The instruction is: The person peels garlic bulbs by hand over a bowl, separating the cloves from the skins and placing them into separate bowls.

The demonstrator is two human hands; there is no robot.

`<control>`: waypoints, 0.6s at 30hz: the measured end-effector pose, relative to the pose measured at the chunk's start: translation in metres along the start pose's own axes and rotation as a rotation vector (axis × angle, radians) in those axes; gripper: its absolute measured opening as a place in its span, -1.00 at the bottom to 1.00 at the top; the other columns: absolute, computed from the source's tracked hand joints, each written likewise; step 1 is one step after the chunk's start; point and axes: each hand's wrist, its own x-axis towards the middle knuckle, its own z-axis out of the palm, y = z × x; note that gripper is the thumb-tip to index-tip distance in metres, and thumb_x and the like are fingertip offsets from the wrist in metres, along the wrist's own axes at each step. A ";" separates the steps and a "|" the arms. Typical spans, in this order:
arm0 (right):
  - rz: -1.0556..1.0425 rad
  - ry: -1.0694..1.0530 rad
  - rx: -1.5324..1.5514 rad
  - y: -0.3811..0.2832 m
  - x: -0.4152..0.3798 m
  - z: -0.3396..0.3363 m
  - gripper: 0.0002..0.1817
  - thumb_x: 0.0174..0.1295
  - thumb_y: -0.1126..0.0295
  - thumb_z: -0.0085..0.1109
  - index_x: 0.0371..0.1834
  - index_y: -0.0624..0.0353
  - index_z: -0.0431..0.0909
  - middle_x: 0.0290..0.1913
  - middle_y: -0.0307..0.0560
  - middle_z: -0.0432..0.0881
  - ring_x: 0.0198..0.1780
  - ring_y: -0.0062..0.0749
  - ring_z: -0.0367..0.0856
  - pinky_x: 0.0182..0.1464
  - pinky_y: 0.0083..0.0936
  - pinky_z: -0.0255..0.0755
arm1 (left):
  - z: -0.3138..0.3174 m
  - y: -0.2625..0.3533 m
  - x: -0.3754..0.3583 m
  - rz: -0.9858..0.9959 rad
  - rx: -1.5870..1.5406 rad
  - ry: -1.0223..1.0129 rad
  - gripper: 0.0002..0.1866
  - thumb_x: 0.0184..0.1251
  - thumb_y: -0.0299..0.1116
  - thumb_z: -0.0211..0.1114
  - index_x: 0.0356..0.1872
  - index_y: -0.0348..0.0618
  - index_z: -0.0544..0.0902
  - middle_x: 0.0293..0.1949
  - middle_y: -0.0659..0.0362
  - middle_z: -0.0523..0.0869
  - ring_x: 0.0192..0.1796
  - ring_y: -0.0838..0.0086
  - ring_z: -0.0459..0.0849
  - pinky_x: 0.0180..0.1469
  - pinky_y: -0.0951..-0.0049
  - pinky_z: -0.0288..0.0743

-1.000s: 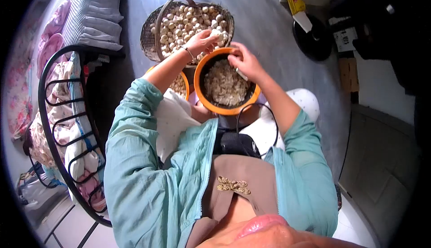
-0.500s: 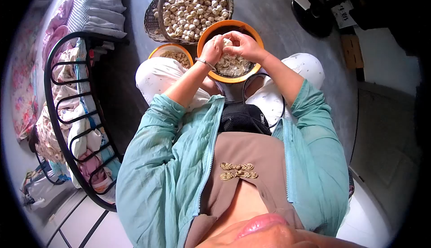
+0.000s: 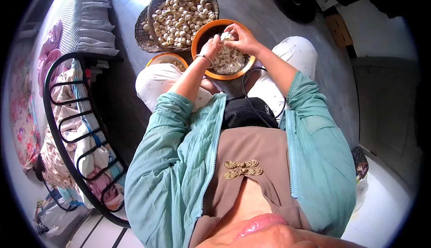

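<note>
Over an orange-rimmed basin (image 3: 194,46), my right hand (image 3: 244,40) grips a whitish garlic bulb (image 3: 228,37) between thumb and fingers. Close beside the bulb, my left hand (image 3: 210,49) is closed, its fingertips pinched together; what they hold is too small to make out. Loose papery garlic skins (image 3: 229,63) lie in the basin below both hands. To the left stands a smaller orange-rimmed bowl (image 3: 155,60) with pale pieces like garlic cloves (image 3: 178,62), partly covered by my knee.
A handled wicker basket (image 3: 142,40) full of garlic bulbs (image 3: 182,21) stands behind the basin on the grey floor (image 3: 251,5). At left is a black metal bed frame (image 3: 56,117) with bedding. A round black object (image 3: 296,7) lies at the upper right.
My hands have moved slightly apart, and the garlic bulb shows more clearly in my right hand. The whole view has shifted and tilted a little.
</note>
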 end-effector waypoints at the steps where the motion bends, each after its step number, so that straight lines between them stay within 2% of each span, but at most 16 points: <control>1: -0.010 0.002 0.026 0.006 0.000 0.001 -0.55 0.00 0.40 0.34 -0.06 0.12 0.34 -0.25 -0.20 0.50 -0.23 -0.54 0.49 -0.14 -0.55 0.41 | -0.011 0.039 -0.020 -0.204 -0.325 -0.130 -0.46 0.29 0.16 -0.04 -0.21 -0.17 0.54 -0.47 0.20 0.58 -0.41 0.44 0.61 -0.25 0.35 0.53; 2: -0.008 0.010 0.024 0.003 -0.002 0.002 -0.55 0.00 0.40 0.34 -0.06 0.12 0.34 -0.25 -0.20 0.50 -0.23 -0.54 0.49 -0.14 -0.55 0.41 | -0.018 0.069 -0.035 -0.411 -0.649 -0.260 -0.42 0.28 0.22 -0.07 -0.20 -0.15 0.54 -0.48 0.21 0.56 -0.42 0.43 0.61 -0.27 0.35 0.53; 3: 0.032 0.020 -0.029 0.001 -0.005 0.003 -0.59 0.00 0.39 0.31 -0.11 0.13 0.34 -0.32 -0.16 0.50 -0.27 -0.49 0.50 -0.16 -0.51 0.41 | -0.017 0.078 -0.039 -0.381 -0.642 -0.275 -0.40 0.26 0.28 -0.09 -0.20 -0.11 0.53 -0.52 0.25 0.52 -0.48 0.46 0.58 -0.38 0.41 0.51; 4: 0.073 0.029 -0.082 -0.003 -0.007 0.005 -0.63 0.01 0.39 0.29 -0.16 0.15 0.34 -0.39 -0.12 0.50 -0.31 -0.43 0.50 -0.19 -0.46 0.41 | -0.016 0.077 -0.040 -0.379 -0.639 -0.280 -0.40 0.26 0.28 -0.09 -0.20 -0.11 0.53 -0.52 0.25 0.52 -0.48 0.46 0.58 -0.38 0.41 0.51; 6: 0.007 0.021 -0.156 0.013 -0.007 0.010 -0.68 0.03 0.38 0.26 -0.22 0.14 0.33 -0.44 -0.10 0.51 -0.35 -0.44 0.50 -0.24 -0.45 0.40 | -0.012 0.073 -0.041 -0.171 -0.483 -0.387 -0.43 0.26 0.27 -0.07 -0.23 -0.09 0.52 -0.55 0.27 0.49 -0.56 0.50 0.54 -0.51 0.48 0.47; 7: 0.020 0.002 -0.090 0.021 -0.007 0.012 -0.69 0.03 0.38 0.25 -0.23 0.14 0.32 -0.42 -0.12 0.52 -0.35 -0.45 0.50 -0.25 -0.45 0.40 | -0.008 0.072 -0.044 -0.163 -0.493 -0.317 -0.48 0.30 0.21 -0.08 -0.26 -0.08 0.51 -0.59 0.28 0.45 -0.66 0.57 0.41 -0.64 0.56 0.30; 8: 0.031 -0.018 -0.022 0.029 -0.006 0.014 -0.70 0.04 0.38 0.25 -0.24 0.13 0.32 -0.41 -0.13 0.53 -0.35 -0.45 0.50 -0.26 -0.45 0.39 | -0.010 0.069 -0.045 -0.162 -0.491 -0.318 -0.48 0.30 0.21 -0.08 -0.26 -0.08 0.51 -0.59 0.28 0.45 -0.66 0.57 0.41 -0.64 0.56 0.30; 9: 0.077 -0.035 0.095 0.024 -0.007 0.015 -0.76 0.14 0.36 0.19 -0.23 0.12 0.34 -0.40 -0.18 0.54 -0.38 -0.51 0.51 -0.30 -0.50 0.41 | -0.014 0.072 -0.047 -0.183 -0.569 -0.376 -0.51 0.33 0.17 -0.10 -0.28 -0.07 0.51 -0.61 0.30 0.41 -0.69 0.60 0.33 -0.66 0.58 0.21; 10: 0.075 -0.034 0.094 0.019 -0.009 0.014 -0.76 0.14 0.36 0.19 -0.23 0.12 0.34 -0.40 -0.18 0.54 -0.38 -0.51 0.51 -0.30 -0.50 0.41 | -0.017 0.074 -0.049 -0.204 -0.645 -0.434 -0.53 0.36 0.14 -0.12 -0.30 -0.06 0.50 -0.64 0.32 0.37 -0.72 0.63 0.25 -0.69 0.59 0.11; 11: 0.163 -0.032 0.233 0.014 -0.010 0.013 -0.82 0.20 0.34 0.13 -0.23 0.12 0.36 -0.41 -0.20 0.54 -0.41 -0.55 0.51 -0.34 -0.54 0.42 | -0.015 0.078 -0.053 -0.264 -0.699 -0.370 -0.56 0.39 0.08 -0.15 -0.37 -0.06 0.49 -0.67 0.35 0.28 -0.73 0.65 0.12 -0.69 0.60 -0.02; 12: 0.250 -0.030 0.371 0.012 -0.012 0.011 -0.86 0.26 0.33 0.08 -0.24 0.12 0.38 -0.42 -0.23 0.54 -0.43 -0.59 0.52 -0.38 -0.58 0.43 | -0.013 0.078 -0.055 -0.262 -0.698 -0.370 -0.56 0.39 0.08 -0.15 -0.37 -0.06 0.49 -0.67 0.35 0.28 -0.73 0.65 0.12 -0.69 0.60 -0.02; 13: 0.225 -0.001 0.404 0.021 -0.007 0.012 -0.87 0.33 0.31 -0.02 -0.26 0.12 0.41 -0.45 -0.24 0.53 -0.48 -0.65 0.51 -0.44 -0.64 0.44 | -0.013 0.077 -0.056 -0.248 -0.684 -0.360 -0.56 0.39 0.08 -0.15 -0.39 -0.06 0.47 -0.67 0.36 0.26 -0.73 0.65 0.12 -0.69 0.60 -0.01; 15: 0.248 0.012 0.433 0.026 -0.006 0.013 -0.86 0.32 0.30 -0.01 -0.26 0.12 0.42 -0.46 -0.25 0.53 -0.49 -0.65 0.50 -0.44 -0.64 0.44 | -0.011 0.078 -0.058 -0.232 -0.669 -0.351 -0.56 0.39 0.09 -0.15 -0.42 -0.05 0.45 -0.67 0.37 0.24 -0.73 0.65 0.12 -0.68 0.60 -0.01; 18: 0.309 0.037 0.458 0.032 -0.006 0.015 -0.83 0.31 0.26 0.00 -0.22 0.11 0.45 -0.46 -0.27 0.53 -0.50 -0.66 0.49 -0.44 -0.65 0.43 | -0.007 0.076 -0.055 -0.198 -0.562 -0.215 -0.56 0.39 0.11 -0.16 -0.41 -0.04 0.42 -0.66 0.36 0.27 -0.69 0.62 0.20 -0.67 0.58 0.14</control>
